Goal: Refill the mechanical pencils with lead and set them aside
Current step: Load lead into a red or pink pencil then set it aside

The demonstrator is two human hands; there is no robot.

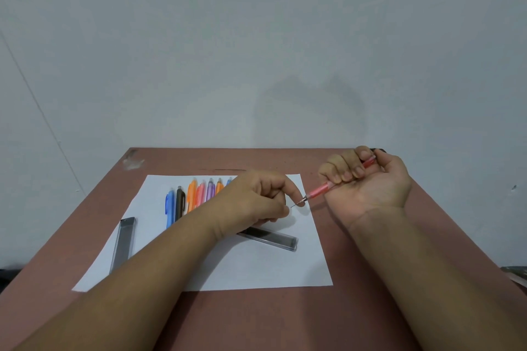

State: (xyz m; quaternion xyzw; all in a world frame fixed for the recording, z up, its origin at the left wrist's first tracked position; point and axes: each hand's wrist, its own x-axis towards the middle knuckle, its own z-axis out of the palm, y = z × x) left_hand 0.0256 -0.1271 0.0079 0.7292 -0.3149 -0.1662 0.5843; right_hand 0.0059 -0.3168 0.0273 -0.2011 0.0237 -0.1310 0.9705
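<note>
A: Entry, near to far. Nearest thing on the white sheet [256,271]?

B: Two clear lead cases. One lies at the sheet's near-left edge [123,242], upright in view. The other [271,237] lies slanted, mid-sheet, partly under the left hand.

A: Left hand state?

B: Left hand [256,199] hovers above the sheet, fingers curled, thumb and forefinger pinching a thin lead [293,204]. The lead's far end meets the tip of the red pencil [322,189]. Whether it has entered the tip: too small to tell.

A: Right hand?

B: Right hand [368,177], palm up, fingers wrapped round the red pencil's barrel, tip pointing left toward the lead. It sits just right of the sheet, over the brown table [370,308].

A: Farther back?

B: A row of coloured pencils [194,196] lies side by side on the sheet's far-left part, partly hidden by the left forearm.

A: Step in hand?

B: Judged: feeding lead through the red pencil's tip. The next move calls for keeping lead and tip in line and pushing gently, since a sideways load would likely snap the lead. Then set the pencil aside.
</note>
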